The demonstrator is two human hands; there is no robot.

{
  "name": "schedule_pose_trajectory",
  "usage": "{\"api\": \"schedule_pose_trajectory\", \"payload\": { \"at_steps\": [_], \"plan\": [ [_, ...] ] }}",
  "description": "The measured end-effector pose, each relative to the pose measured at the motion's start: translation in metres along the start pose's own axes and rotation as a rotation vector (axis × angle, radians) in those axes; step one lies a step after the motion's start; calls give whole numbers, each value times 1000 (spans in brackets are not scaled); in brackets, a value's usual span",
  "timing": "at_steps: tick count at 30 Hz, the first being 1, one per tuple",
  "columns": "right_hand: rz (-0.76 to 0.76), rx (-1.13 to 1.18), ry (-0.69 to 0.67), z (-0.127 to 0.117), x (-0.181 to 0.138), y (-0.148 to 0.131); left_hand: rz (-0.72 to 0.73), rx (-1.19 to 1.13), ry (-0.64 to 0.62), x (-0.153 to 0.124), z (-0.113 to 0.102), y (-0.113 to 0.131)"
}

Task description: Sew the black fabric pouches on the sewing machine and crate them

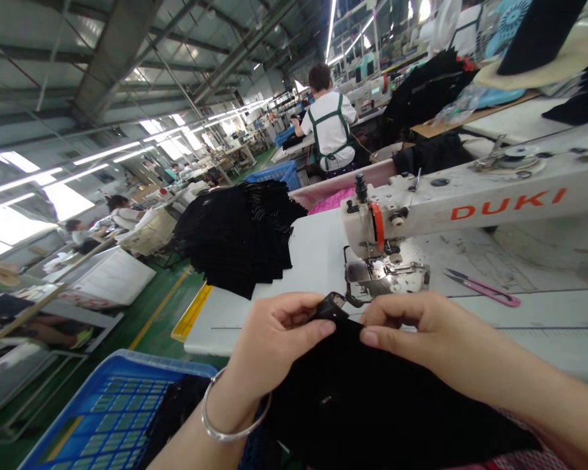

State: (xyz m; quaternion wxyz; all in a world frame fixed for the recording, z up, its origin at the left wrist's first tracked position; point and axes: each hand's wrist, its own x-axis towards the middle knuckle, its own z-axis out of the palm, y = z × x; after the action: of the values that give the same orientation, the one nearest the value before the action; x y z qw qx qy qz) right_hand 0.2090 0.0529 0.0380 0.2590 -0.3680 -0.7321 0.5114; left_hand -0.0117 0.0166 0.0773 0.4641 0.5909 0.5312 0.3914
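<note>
A: Fingers first. The left hand (274, 339) has thumb and forefinger closed in a narrow pinch on the top edge of the black fabric piece (372, 405). The right hand (411, 326) mirrors it, fingertips curled down onto the same edge, pinched tight. Between the two pinches a small dark folded tab (331, 305) sticks up.

B: Where does that sit against the sewing machine (470, 202)?

A: Just in front of it, at the near edge of the machine's white table (313, 254). The tab is close below the presser foot (372, 274) but not under it. The rest of the cloth hangs toward the person's lap.

B: What would doing it well take, in your view?

A: My judgement: keep both pinches close together so the fold stays square, hold the edge taut between them, and feed it flat toward the foot with fingertips kept off the needle line.

B: And the cloth itself?

A: Matte black, soft and limp; it drapes in loose folds and shows little detail. I can't tell its weave.

B: Around the machine?

A: Pink-handled snips (485, 290) on the table to its right. A tall stack of black pieces (235, 235) on the table to its left. A blue crate (112, 411) low on the near left. Another person in a white top (329, 124) sits behind it, back turned.
</note>
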Motion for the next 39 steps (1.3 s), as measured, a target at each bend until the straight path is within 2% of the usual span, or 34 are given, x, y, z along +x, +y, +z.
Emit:
{"api": "schedule_pose_trajectory", "payload": {
  "at_steps": [3,6,13,22,28,30,39],
  "plan": [
    [-65,-158,155,5,4,11,-36,-58,-23,11,4,-18],
    [-175,-250,227,6,5,15,-76,-79,-21,15,8,-31],
    [-156,-311,261,5,5,17,-44,-57,75,11,17,-41],
    [-1,-265,317,8,6,19,17,18,204,6,24,-47],
    [-101,-307,203,9,8,19,11,-155,280,5,27,-57],
    [-106,-325,207,11,6,19,23,-198,309,5,27,-58],
    [-102,-294,236,20,6,18,-6,-257,267,5,27,-61]
  ]
}}
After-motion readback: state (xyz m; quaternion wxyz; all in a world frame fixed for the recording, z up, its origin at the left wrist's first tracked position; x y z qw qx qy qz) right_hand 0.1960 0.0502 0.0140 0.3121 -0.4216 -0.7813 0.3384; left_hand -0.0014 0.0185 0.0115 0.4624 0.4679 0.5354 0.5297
